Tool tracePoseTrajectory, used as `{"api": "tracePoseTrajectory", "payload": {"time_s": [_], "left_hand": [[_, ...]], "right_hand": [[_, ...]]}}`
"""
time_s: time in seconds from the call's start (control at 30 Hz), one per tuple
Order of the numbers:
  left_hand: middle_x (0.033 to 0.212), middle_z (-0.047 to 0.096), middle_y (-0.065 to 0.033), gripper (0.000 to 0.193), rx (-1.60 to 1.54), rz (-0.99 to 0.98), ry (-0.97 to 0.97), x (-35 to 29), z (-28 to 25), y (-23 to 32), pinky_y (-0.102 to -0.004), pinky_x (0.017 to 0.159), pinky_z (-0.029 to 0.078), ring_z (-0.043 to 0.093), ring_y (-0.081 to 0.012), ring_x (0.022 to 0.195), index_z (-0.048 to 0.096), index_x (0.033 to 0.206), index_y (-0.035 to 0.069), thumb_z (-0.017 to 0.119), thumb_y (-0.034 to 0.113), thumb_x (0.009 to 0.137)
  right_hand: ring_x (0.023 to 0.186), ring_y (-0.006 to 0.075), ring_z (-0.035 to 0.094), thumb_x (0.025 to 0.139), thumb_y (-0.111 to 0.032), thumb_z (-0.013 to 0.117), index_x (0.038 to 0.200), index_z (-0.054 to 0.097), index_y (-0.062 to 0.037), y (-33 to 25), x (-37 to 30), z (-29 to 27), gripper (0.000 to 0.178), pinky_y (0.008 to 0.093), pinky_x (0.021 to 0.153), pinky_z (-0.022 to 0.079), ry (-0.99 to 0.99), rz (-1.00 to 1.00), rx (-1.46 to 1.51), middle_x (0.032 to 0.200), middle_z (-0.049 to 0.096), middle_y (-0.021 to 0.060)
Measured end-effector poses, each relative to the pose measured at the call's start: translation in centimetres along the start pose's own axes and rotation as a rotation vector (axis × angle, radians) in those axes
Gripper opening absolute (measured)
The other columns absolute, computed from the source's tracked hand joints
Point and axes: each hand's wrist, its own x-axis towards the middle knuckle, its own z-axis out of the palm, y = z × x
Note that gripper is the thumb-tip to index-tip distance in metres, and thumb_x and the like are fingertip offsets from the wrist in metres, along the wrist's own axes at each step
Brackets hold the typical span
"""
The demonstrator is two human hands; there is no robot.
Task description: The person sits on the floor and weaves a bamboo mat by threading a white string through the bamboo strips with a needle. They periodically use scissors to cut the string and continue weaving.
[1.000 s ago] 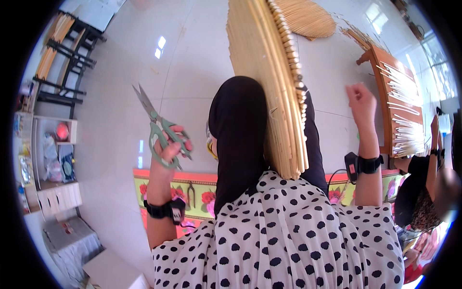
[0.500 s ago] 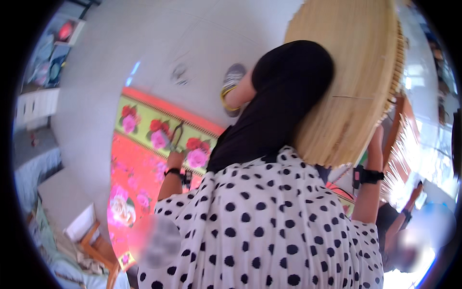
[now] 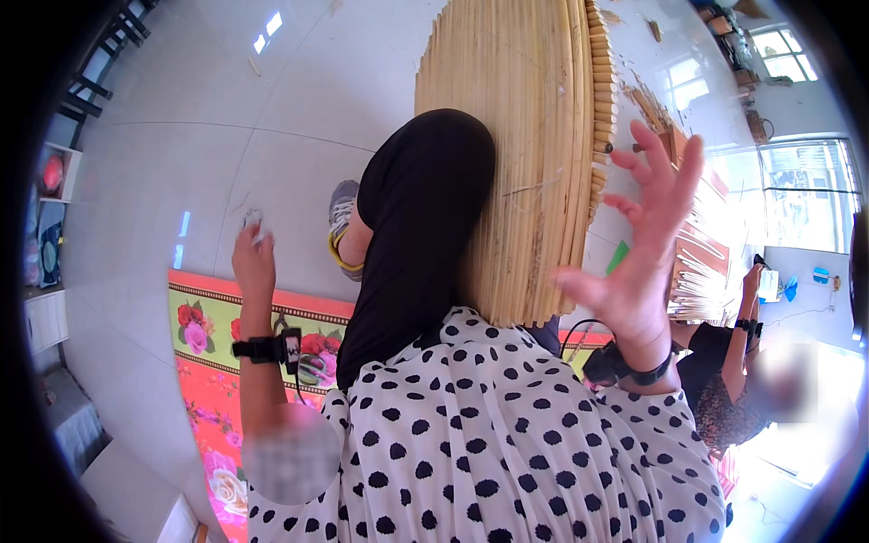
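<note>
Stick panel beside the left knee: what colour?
The stick panel is pale straw-yellow; head view shows it.

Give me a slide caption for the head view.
Right hand spread open beside a panel of straw-coloured stalks, left hand well apart from it.

The stick panel [image 3: 516, 163] is running out of view at its far end and is covering most of the right leg [image 3: 547, 337], while the right hand [image 3: 638, 240] is hiding part of the desk's [image 3: 712, 251] left edge and of a green thing [image 3: 618, 257] too small to name. Over the far edge of the floral cloth [image 3: 204, 373], the left hand [image 3: 253, 262] is showing too softly for its fingers to be told apart. Blurred patches are masking the left forearm [image 3: 262, 398] near the sleeve and the head of a co-worker [image 3: 724, 385].
</note>
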Motion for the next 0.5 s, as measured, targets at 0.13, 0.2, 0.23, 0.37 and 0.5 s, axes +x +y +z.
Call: {"api": "tracePoseTrajectory", "payload": {"time_s": [0.13, 0.2, 0.23, 0.37, 0.5], "left_hand": [[0.103, 0.064, -0.0129, 0.026, -0.364, 0.343, 0.009, 3.0, -3.8, 19.8, -0.0357, 0.072, 0.053, 0.065, -0.0262, 0.085, 0.060, 0.107, 0.002, 0.069, 0.004, 0.083], [0.103, 0.063, -0.0122, 0.025, -0.445, 0.585, -0.055, 2.8, -3.4, 25.1, -0.0363, 0.072, 0.053, 0.065, -0.0279, 0.085, 0.061, 0.102, 0.004, 0.071, 0.001, 0.079], [0.102, 0.063, -0.0117, 0.024, -0.457, 0.693, -0.103, 2.6, -3.0, 26.9, -0.0365, 0.073, 0.053, 0.065, -0.0296, 0.085, 0.061, 0.099, 0.005, 0.072, 0.001, 0.077], [0.101, 0.063, -0.0093, 0.018, -0.598, 0.661, -0.337, 1.6, -0.8, 30.2, -0.0333, 0.075, 0.052, 0.064, -0.0269, 0.089, 0.063, 0.096, 0.003, 0.071, 0.002, 0.080], [0.098, 0.062, -0.0090, 0.018, -0.676, 0.567, -0.459, 1.4, -0.1, 31.4, -0.0303, 0.073, 0.051, 0.062, -0.0246, 0.085, 0.063, 0.096, 0.003, 0.071, 0.003, 0.080]], "right_hand": [[0.121, 0.0336, 0.050, 0.064, -0.010, 0.081, 0.153, 0.005, -0.0038, -0.9, 0.0, 2.3, 0.117, 0.0422, 0.088, 0.049, -0.043, -0.015, -0.252, 0.149, 0.030, 0.0238], [0.128, 0.0358, 0.047, 0.068, 0.001, 0.068, 0.153, 0.002, -0.0033, -1.5, -0.5, 1.7, 0.108, 0.0390, 0.088, 0.052, -0.032, 0.180, -0.126, 0.152, 0.025, 0.0238], [0.130, 0.0358, 0.045, 0.069, 0.003, 0.065, 0.153, 0.001, -0.0031, -1.1, -0.6, 1.4, 0.106, 0.0372, 0.087, 0.053, 0.009, 0.198, -0.027, 0.153, 0.024, 0.0234], [0.135, 0.0343, 0.043, 0.074, 0.012, 0.049, 0.153, -0.001, -0.0032, -0.8, -0.5, 0.9, 0.095, 0.0319, 0.086, 0.055, 0.080, 0.281, 0.254, 0.154, 0.021, 0.0219], [0.130, 0.0344, 0.049, 0.076, 0.012, 0.048, 0.153, -0.001, -0.0032, 0.1, -0.9, 0.8, 0.092, 0.0327, 0.087, 0.054, 0.088, 0.258, 0.341, 0.152, 0.024, 0.0240]]}}
